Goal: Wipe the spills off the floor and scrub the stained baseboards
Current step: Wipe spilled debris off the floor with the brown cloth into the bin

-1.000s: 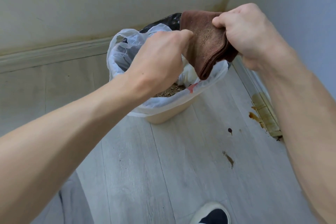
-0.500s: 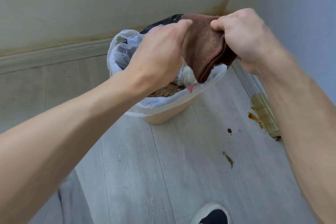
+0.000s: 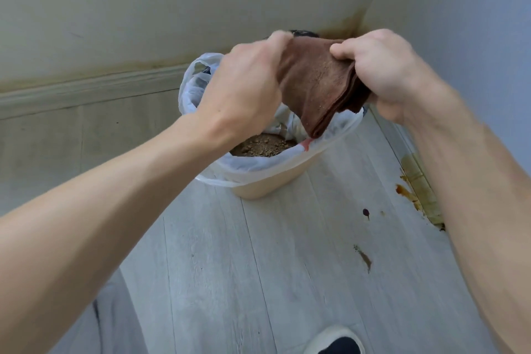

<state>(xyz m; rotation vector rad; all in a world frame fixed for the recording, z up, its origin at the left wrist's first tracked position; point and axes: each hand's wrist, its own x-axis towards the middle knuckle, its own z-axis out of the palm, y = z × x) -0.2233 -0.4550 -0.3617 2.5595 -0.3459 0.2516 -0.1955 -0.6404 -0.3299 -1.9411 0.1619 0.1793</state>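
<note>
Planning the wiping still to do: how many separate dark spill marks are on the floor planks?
3: a dark drop, a streak nearer the shoe, and a brown smear along the right baseboard. The right forearm may hide more.

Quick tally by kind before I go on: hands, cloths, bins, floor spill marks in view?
Hands: 2, left hand and right hand
Brown cloth: 1
Lined bin: 1
Floor spill marks: 3
Total: 7

lined bin (image 3: 267, 187), crumbs (image 3: 263, 146), perhaps shoe (image 3: 334, 342)
</note>
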